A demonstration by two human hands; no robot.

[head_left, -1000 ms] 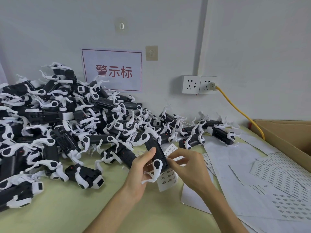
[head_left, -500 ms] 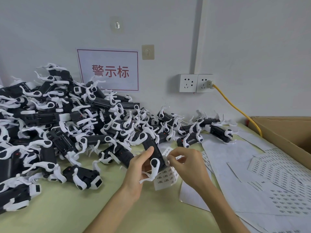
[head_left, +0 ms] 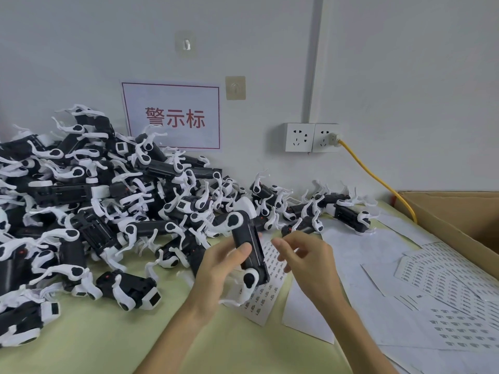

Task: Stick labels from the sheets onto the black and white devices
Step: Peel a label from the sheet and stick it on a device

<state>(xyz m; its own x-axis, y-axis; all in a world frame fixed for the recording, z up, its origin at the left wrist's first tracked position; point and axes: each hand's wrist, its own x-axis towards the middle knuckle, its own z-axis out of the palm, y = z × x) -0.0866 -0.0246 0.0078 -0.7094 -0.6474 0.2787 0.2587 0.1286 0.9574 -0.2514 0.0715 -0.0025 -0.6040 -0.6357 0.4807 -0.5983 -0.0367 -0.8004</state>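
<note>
Fingers and thumb of the left hand (head_left: 218,273) are curled round a black and white device (head_left: 248,234), held tilted above a label sheet (head_left: 260,303) on the table (head_left: 94,344). The right hand (head_left: 307,261) hovers just beside the device, fingers loosely bent and blurred; a pinched label cannot be confirmed. A pile of devices (head_left: 89,201) crowds the left. More sheets (head_left: 453,290) lie right, bounded by a cardboard box (head_left: 442,220). Both forearms enter from below, converging.
</note>
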